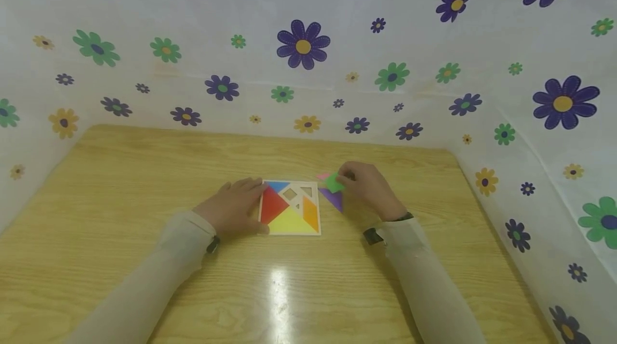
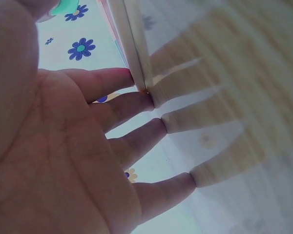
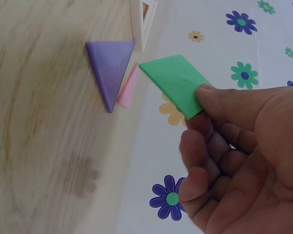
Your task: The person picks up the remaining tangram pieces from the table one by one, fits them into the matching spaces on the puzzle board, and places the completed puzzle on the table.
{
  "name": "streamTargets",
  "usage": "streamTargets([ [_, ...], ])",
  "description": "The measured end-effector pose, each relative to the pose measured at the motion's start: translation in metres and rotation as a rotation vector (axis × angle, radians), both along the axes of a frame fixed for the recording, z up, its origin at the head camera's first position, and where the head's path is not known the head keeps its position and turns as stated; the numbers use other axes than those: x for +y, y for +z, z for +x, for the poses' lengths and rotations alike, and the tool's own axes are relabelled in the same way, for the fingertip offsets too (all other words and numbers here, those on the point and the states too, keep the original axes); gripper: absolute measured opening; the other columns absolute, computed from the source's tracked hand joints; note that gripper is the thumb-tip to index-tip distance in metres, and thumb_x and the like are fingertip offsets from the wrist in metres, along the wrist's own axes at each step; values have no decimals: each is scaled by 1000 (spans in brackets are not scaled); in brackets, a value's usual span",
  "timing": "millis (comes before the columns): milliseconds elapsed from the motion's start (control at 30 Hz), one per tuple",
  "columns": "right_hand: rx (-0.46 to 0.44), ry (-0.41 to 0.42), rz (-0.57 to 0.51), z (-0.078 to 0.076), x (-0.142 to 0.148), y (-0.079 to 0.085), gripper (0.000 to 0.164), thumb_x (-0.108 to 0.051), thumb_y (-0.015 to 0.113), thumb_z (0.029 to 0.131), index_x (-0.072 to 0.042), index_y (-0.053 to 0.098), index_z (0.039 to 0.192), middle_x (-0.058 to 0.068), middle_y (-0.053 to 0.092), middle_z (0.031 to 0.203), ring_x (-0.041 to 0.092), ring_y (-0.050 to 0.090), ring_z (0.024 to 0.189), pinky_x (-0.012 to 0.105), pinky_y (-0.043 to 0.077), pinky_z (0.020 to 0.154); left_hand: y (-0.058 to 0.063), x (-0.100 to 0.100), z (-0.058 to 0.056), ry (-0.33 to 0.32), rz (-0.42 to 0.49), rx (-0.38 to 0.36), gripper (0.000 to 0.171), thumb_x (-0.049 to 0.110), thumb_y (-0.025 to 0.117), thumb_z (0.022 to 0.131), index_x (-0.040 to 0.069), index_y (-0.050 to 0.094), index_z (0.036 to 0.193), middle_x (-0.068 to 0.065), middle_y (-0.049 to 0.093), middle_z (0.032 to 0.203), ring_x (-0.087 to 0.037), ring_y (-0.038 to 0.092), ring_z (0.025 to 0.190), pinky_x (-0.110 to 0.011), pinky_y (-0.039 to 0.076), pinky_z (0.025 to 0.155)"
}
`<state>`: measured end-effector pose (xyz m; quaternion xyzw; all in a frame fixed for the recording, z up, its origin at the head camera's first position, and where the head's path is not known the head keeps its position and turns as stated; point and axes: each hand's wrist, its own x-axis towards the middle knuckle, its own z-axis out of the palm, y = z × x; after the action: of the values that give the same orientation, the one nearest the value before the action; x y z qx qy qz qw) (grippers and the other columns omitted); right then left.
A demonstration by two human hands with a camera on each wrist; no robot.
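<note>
A white-framed tangram board point(image 1: 318, 215) lies on the table, with a red triangle point(image 1: 272, 207), a yellow triangle point(image 1: 291, 224), a blue triangle point(image 1: 276, 186) and an orange parallelogram point(image 1: 311, 214) set in it. Several wood-coloured recesses show at its upper right. My left hand point(image 1: 231, 207) rests along the board's left side, fingers stretched and fingertips on the tabletop in the left wrist view. Right of the board, my right hand point(image 1: 368, 186) pinches a green tangram piece point(image 3: 178, 82) between thumb and fingers, raised off the table. Below it lie a purple triangle point(image 3: 109, 70) and a pink piece point(image 3: 129, 88).
The wooden table point(image 1: 120, 258) has a glossy light streak near its front. A white sheet with printed flowers point(image 1: 193, 65) stands behind the table and along both sides. Dark bands point(image 1: 373, 236) show at the cuffs of the pale sleeves.
</note>
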<state>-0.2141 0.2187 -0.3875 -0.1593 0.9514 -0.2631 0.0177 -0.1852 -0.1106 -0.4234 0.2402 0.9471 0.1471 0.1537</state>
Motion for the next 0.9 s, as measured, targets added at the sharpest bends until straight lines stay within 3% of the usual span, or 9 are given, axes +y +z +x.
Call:
streamTargets([
  [200,54,76,-19,2,-11,3,8,-15,67,101,-13,71,95,-3,69,89,16,59,79,34,51,73,-2,0,-1,-3,6,2,99,59,76,85,16,33,163,-7,28,170,-34,22,157,-63,19,125],
  [367,83,91,-42,2,-23,-1,6,-16,68,101,-13,72,97,-3,70,93,15,60,81,33,52,74,1,0,-1,-4,15,-12,99,59,76,85,15,33,163,-8,28,170,-35,22,157,-63,18,125],
  [633,-129,108,-200,-1,-42,-8,9,-23,66,103,-16,72,103,-2,70,97,18,60,81,31,51,68,2,-1,-2,-3,8,-25,100,60,76,85,15,33,163,-8,28,170,-35,22,157,-64,19,124],
  [900,-275,101,-191,-13,-57,-7,13,-25,65,102,-14,73,104,0,70,101,20,61,91,30,53,77,1,-1,-4,-18,6,-7,102,62,75,85,13,32,163,-9,29,169,-36,24,156,-63,20,124],
])
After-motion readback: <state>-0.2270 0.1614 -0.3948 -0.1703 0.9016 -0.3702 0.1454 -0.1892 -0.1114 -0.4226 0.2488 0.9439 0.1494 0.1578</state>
